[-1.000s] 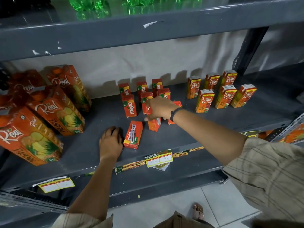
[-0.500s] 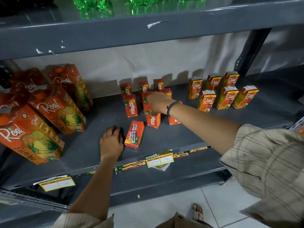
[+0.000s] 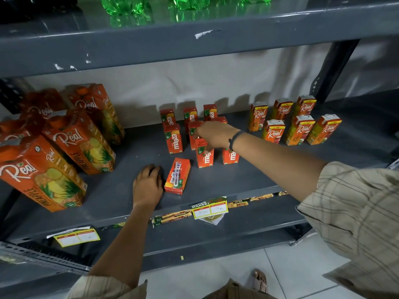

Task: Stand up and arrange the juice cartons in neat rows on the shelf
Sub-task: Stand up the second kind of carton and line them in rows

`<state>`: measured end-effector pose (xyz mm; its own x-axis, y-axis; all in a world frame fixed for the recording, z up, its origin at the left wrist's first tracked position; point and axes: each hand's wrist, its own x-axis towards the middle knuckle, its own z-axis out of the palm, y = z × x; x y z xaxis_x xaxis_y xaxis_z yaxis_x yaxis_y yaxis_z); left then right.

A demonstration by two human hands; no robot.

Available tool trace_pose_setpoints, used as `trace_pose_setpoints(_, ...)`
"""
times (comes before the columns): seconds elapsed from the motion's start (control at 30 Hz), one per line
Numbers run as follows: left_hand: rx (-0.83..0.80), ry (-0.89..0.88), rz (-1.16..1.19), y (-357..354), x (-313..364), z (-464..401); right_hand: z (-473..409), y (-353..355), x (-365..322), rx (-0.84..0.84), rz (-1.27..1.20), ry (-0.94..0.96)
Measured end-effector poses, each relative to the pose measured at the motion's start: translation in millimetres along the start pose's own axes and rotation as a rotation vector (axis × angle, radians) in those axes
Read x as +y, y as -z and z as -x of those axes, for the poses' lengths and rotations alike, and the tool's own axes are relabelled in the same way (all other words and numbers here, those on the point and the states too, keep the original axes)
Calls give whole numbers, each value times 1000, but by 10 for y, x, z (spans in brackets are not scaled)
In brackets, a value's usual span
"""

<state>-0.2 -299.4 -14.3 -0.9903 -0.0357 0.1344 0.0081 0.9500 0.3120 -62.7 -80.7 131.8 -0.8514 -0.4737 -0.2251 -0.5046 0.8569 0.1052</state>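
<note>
Small red Maaza juice cartons [image 3: 173,138] stand in short rows at the middle of the grey shelf [image 3: 248,178]. My right hand [image 3: 213,134] reaches over them, its fingers closed on the top of a standing front carton [image 3: 204,157]. Another upright carton [image 3: 230,156] is just right of it, partly behind my wrist. One Maaza carton [image 3: 177,175] lies flat nearer the shelf's front. My left hand [image 3: 148,184] rests palm down on the shelf right beside that lying carton and holds nothing.
Large Real pineapple cartons [image 3: 73,143] lean at the left. Small Real cartons [image 3: 299,129] stand in two rows at the right, near a shelf post [image 3: 330,72]. Green bottles [image 3: 127,6] sit on the shelf above. Price tags [image 3: 209,209] hang on the front edge.
My right hand has tipped a lying Maaza carton upright and moved back toward the rows. The left hand has stayed in place.
</note>
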Motion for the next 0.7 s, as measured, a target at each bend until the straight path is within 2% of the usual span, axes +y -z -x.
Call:
trace_pose_setpoints(0.07, -10, -16, 5, 11, -4, 14, 45, 41, -5, 43, 10, 18)
trace_pose_setpoints(0.13, -29, -26, 1, 19, -15, 29, 89, 87, -50, 177, 13, 71)
trace_pose_setpoints(0.2, -55, -31, -23, 24, -48, 49, 117, 105, -160, 307, 22, 158)
trace_pose_setpoints(0.27, -74, -20, -41, 39, -117, 83, 127, 92, -324, 350, 43, 271)
trace_pose_setpoints(0.47, -93, 14, -27, 124, -378, 211, 129, -298, -845, 248, 327, 583)
trace_pose_setpoints(0.57, -74, 18, -12, 134, -388, 246, 146, -514, -987, 169, 384, 622)
trace_pose_setpoints(0.7, -59, 23, 6, 136, -386, 246, 77, -640, -1045, 170, 402, 619)
